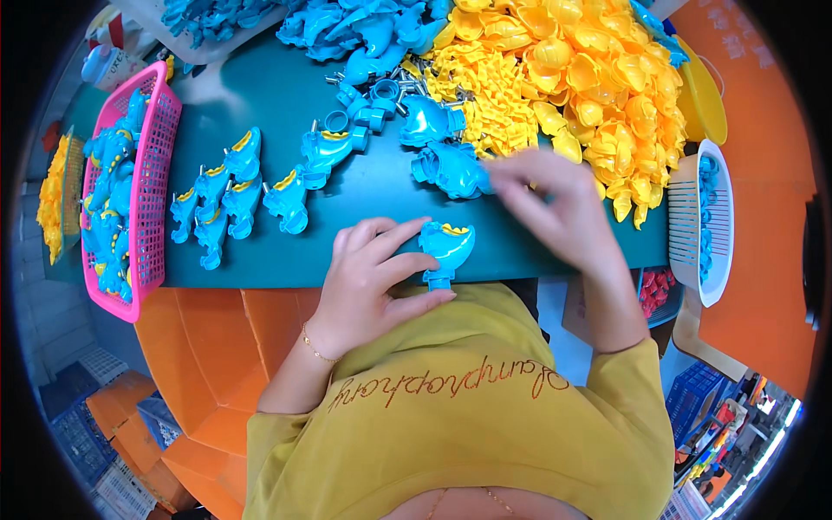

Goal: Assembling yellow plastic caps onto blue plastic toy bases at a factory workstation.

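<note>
At the near table edge, my left hand (368, 269) holds a blue plastic half-shell (448, 250) between its fingers and thumb. A yellow toothed strip (454, 229) lies along the top of that shell. My right hand (555, 204) is smeared by motion beside a loose blue shell part (455, 171). Its fingertips come close to that part; whether they grip anything does not show. Farther left, several blue shells with yellow strips and metal pins (286, 199) lie in loose rows on the green table (364, 251).
Heaps of small yellow strips (490, 104) and yellow curved shells (607, 95) cover the far right, beside piled blue parts (364, 30). A pink basket (154, 191) of blue pieces stands left. White baskets (685, 221) and an orange surface (767, 260) are at right.
</note>
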### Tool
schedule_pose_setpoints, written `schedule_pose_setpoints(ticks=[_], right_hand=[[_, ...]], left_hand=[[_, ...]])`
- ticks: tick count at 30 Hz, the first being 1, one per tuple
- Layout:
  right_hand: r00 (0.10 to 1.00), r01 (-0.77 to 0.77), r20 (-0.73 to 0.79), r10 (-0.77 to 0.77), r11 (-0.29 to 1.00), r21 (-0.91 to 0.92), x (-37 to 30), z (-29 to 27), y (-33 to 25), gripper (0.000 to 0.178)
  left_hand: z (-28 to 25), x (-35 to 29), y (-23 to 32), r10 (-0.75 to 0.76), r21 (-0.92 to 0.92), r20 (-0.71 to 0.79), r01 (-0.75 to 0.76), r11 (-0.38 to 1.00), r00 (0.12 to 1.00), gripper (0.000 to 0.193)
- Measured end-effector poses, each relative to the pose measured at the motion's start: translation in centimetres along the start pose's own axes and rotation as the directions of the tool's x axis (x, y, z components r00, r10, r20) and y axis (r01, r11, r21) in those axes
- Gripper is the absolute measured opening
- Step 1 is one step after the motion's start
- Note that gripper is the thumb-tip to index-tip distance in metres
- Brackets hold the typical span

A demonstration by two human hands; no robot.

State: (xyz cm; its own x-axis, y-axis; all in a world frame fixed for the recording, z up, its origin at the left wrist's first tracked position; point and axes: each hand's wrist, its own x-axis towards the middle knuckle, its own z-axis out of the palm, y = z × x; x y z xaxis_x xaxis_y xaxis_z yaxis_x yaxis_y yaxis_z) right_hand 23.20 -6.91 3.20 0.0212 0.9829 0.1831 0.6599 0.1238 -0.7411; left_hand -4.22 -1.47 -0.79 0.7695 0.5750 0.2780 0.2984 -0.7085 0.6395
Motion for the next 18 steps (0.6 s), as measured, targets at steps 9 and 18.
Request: schedule_pose_setpoints(ticks=[9, 18], right_hand=[[0.968, 0.249, 0.157, -0.195, 0.818, -0.518, 14.8, 2.4, 1.4, 0.017], [0.95, 0.311, 0.241, -0.201, 0.693, -0.651, 15.6, 4.6, 1.9, 0.019]], left_hand=[[0.0, 0.9, -0.2, 0.021, -0.046, 0.036, -0.02, 0.999, 0.999, 0.039], [-0.3, 0.7, -0.7, 0.015, -0.048, 0.039, -0.013, 0.999, 0.999, 0.043]])
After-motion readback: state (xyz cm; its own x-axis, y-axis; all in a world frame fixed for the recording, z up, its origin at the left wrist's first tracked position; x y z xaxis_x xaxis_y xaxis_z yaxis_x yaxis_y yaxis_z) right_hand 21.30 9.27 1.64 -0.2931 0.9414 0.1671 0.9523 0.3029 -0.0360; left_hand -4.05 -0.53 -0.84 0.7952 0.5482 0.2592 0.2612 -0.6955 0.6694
